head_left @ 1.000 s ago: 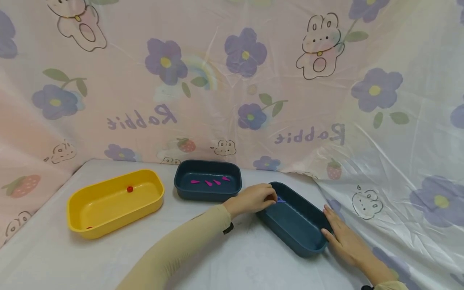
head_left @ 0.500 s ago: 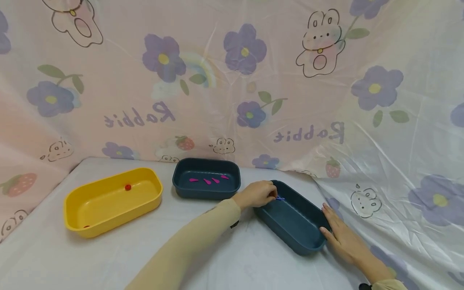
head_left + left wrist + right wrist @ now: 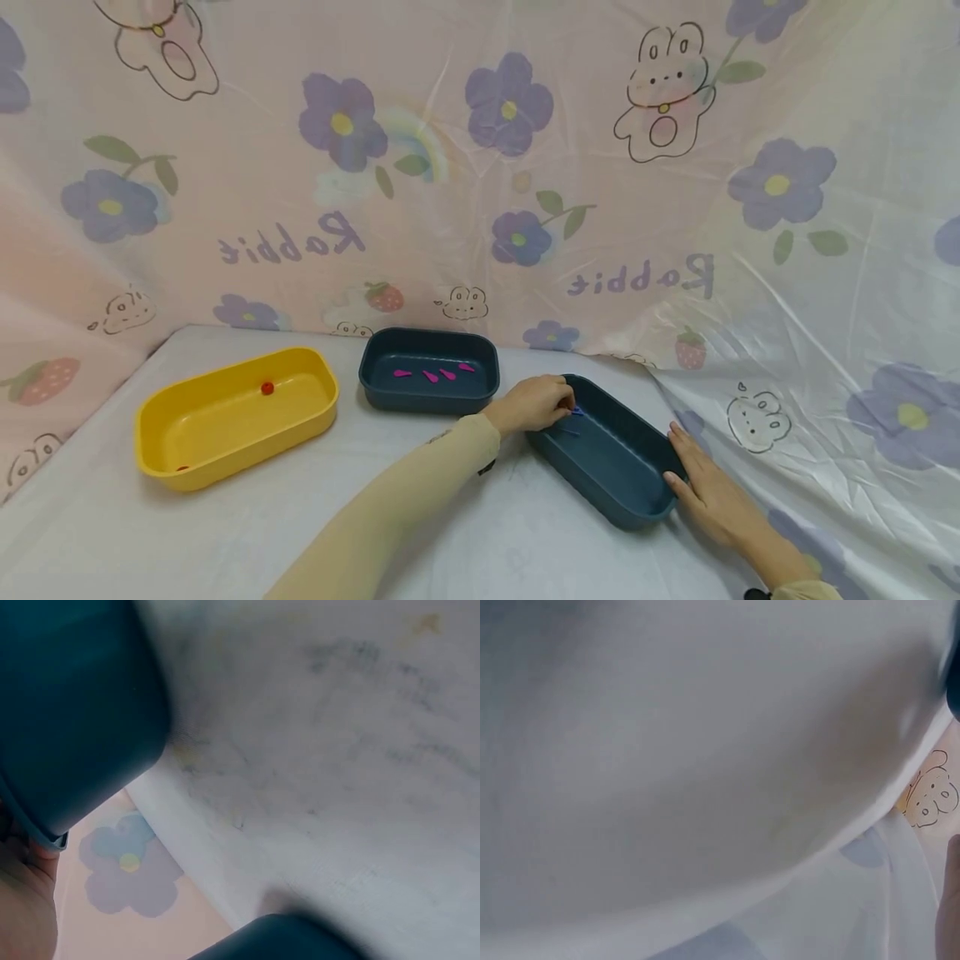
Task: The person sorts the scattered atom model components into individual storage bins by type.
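Note:
My left hand (image 3: 532, 403) reaches over the far left rim of the angled dark blue tray (image 3: 615, 454), fingers bent down inside it. Right at its fingertips lies a small blue-purple piece (image 3: 577, 411). A thin dark blue strip (image 3: 570, 432) lies on the tray floor just nearer. The fingertips are partly hidden, so I cannot tell whether they pinch a piece. My right hand (image 3: 708, 496) rests against the tray's right end, fingers extended along the outside and thumb at the rim. In the left wrist view the hand (image 3: 26, 900) shows beside the tray wall (image 3: 75, 712).
A smaller dark blue tray (image 3: 429, 407) with several magenta drop-shaped pieces (image 3: 430, 377) stands at the back middle. To the left is a yellow tray (image 3: 240, 454) holding red beads (image 3: 267, 388). A printed curtain (image 3: 450, 208) hangs behind the white-covered table (image 3: 487, 533).
The left hand has shifted slightly within the tray's far end. A thin strip now shows separately on the tray floor, nearer than the other blue-purple piece. The right hand has stayed put.

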`<state>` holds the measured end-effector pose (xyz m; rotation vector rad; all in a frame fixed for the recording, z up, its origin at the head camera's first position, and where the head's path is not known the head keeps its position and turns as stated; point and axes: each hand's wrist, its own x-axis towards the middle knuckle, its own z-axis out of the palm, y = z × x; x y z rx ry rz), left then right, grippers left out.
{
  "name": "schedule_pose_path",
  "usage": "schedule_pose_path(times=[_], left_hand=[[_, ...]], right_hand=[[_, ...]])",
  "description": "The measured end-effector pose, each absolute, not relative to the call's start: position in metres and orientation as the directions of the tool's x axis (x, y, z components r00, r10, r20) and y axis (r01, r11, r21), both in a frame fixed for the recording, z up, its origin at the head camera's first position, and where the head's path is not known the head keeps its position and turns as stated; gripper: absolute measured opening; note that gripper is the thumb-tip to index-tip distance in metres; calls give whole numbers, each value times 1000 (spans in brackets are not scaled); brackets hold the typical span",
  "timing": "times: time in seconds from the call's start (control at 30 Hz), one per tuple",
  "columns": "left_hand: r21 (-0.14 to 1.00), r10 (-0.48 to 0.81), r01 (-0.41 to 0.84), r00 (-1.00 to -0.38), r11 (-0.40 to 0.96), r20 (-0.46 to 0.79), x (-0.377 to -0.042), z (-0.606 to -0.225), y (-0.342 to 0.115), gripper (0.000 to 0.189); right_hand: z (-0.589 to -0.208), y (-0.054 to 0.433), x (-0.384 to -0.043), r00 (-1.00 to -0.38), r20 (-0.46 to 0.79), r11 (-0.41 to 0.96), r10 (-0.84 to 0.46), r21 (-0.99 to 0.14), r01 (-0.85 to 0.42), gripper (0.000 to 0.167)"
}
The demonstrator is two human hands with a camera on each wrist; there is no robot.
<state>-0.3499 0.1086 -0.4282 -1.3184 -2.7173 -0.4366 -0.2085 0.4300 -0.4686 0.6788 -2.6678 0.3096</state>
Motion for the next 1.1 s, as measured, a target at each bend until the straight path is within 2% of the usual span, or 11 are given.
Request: schedule_pose_path(times=[0.33, 0.57, 0.7, 0.93, 1.1], left_hand=[[225, 737, 780, -626, 584, 256, -339, -429, 94, 17], [180, 721, 787, -614, 590, 323, -328, -422, 71, 19], [165, 692, 764, -639, 624, 337, -320, -414, 51, 23], [108, 635, 711, -677, 695, 373, -310, -407, -1, 45], [117, 571, 659, -715, 743, 403, -300, -400, -48, 59]], right_hand=[[-463, 430, -209, -842, 368, 871, -394, -143, -470, 70], [-459, 429, -212, -858, 375, 851, -352, -255, -460, 69], [-456, 426, -215, -853, 409, 835, -325, -300, -462, 70], [-445, 419, -224, -848, 450, 857, -280, -280, -432, 72], [-438, 418, -230, -858, 450, 882, -249, -261, -393, 76]])
